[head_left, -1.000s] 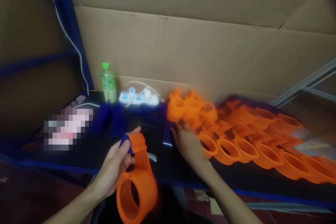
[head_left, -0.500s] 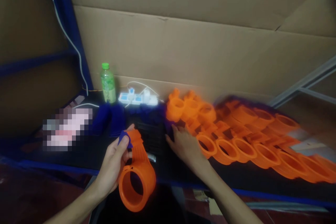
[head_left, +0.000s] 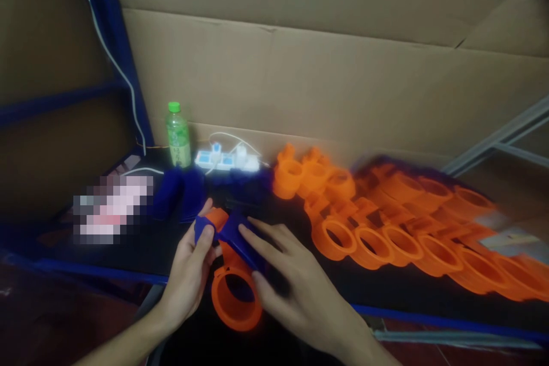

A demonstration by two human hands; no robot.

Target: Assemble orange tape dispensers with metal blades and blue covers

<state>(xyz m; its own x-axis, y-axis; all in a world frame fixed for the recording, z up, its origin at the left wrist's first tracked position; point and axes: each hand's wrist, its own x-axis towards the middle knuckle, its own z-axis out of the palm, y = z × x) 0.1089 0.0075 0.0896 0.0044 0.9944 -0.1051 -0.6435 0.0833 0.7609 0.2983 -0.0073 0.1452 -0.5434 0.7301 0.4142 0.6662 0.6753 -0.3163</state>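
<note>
1. Your left hand (head_left: pixel 186 280) pinches the upper end of an orange tape dispenser (head_left: pixel 240 318), with the thumb pressed on a small blue tab (head_left: pixel 199 229) at that end.
2. The dispenser's large ring hangs below your grip, on the side towards you, its round opening facing you. It sits between your two hands, over the front edge of the desk (head_left: pixel 137 251) as you see it.
3. Your right hand (head_left: pixel 300 286) has its fingers laid along the top of a dark blue piece (head_left: pixel 242 243) and its thumb at the lower side, pinching it. You have that piece right up against the dispenser's narrow part, just beside the blue tab; you cannot tell from this view whether the two are joined.
4. To your right, rows of orange dispensers (head_left: pixel 332 253) run from the rear edge of the desk towards its right end, rings mostly facing you.
5. Near the rear left corner, a green-capped bottle (head_left: pixel 179 138) stands upright, with a white power strip (head_left: pixel 227 159) just beside it along the rear edge.
6. Blue parts (head_left: pixel 193 197) lie in front of the bottle, and a cardboard panel (head_left: pixel 300 80) rises behind the desk.
</note>
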